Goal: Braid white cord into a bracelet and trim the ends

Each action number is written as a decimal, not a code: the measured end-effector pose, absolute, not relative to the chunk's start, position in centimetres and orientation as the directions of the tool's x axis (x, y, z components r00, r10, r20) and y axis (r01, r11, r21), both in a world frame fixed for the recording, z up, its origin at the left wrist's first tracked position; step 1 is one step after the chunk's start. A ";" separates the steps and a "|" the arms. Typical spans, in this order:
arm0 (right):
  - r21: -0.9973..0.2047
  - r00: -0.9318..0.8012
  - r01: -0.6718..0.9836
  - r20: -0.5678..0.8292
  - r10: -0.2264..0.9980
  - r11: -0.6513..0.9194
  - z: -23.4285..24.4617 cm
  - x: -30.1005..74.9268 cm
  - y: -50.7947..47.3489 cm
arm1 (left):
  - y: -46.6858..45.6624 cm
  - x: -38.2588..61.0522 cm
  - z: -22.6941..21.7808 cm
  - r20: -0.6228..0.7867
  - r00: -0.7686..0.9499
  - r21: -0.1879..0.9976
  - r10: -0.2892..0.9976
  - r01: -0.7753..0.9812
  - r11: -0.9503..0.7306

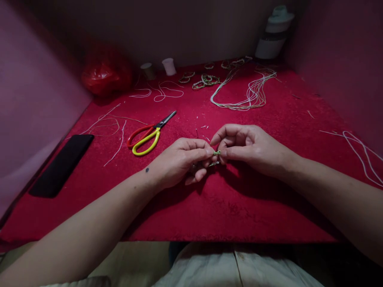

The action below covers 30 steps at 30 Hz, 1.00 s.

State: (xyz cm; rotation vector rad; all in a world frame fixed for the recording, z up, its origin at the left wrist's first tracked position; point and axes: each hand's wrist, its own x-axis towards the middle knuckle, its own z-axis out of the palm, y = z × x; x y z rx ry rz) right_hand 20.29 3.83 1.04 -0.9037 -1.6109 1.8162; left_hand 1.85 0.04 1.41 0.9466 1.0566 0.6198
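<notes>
Between my fingertips is a small piece of knotted green cord (217,153), stretched across the short gap between both hands. My left hand (191,157) pinches its left end between thumb and forefinger, the other fingers curled underneath. On the right end, the thumb and fingers of my right hand (245,147) are closed in a pinch. A paler part of the cord shows just below, mostly hidden by the fingers. Scissors (148,137) with one red and one yellow handle lie to the left of my left hand, blades pointing away.
A black phone-like slab (62,165) lies at left on the red cloth (191,215). Toward the back are a red plastic bag (106,73), two thread spools (169,67), several braided cord loops (206,81), a cord bundle (239,105) and a bottle (273,36). Loose string (357,141) lies at right.
</notes>
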 end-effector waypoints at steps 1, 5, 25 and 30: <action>-0.990 -0.626 0.036 -0.127 0.770 -0.134 1.1 20.3 3.8 | 0.0 1.9 1.4 -0.446 0.388 0.876 0.807 0.006 0.481; -0.990 -0.622 0.036 -0.130 0.772 -0.138 1.2 20.2 3.7 | 0.0 2.0 1.6 -0.456 0.374 0.873 0.808 0.010 0.488; -0.998 -0.575 0.009 -0.051 0.817 -0.056 0.9 19.9 3.4 | 0.2 2.1 0.9 -0.402 0.417 0.876 0.815 -0.084 0.474; -0.998 -0.551 -0.019 -0.043 0.834 -0.064 0.8 20.0 3.5 | 0.2 2.2 0.9 -0.367 0.364 0.897 0.856 -0.104 0.430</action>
